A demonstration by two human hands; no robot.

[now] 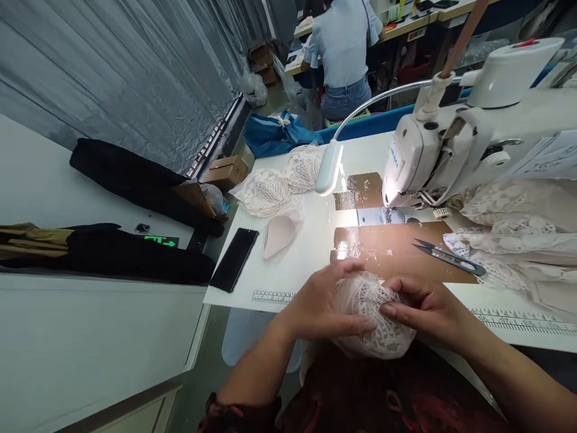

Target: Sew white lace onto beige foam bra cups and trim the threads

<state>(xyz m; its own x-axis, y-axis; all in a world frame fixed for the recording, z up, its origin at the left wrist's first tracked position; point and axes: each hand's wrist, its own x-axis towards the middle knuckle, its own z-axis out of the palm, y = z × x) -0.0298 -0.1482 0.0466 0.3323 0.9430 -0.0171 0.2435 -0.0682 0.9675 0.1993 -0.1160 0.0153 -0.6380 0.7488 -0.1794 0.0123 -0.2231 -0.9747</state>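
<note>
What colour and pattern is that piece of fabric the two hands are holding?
The lace piece is off-white with an openwork floral pattern, seen in the head view.

At the bottom of the frame we see two bare forearms rising from the lower edge toward the centre, ending in the left hand point(322, 304) and the right hand point(426, 307). Neither hand wears a glove, ring or watch that we can make out. The fingernails look short and plain. At the lower left of centre, a dark sleeve with a red pattern ends at the left elbow. The same dark red patterned garment fills the bottom centre.
</note>
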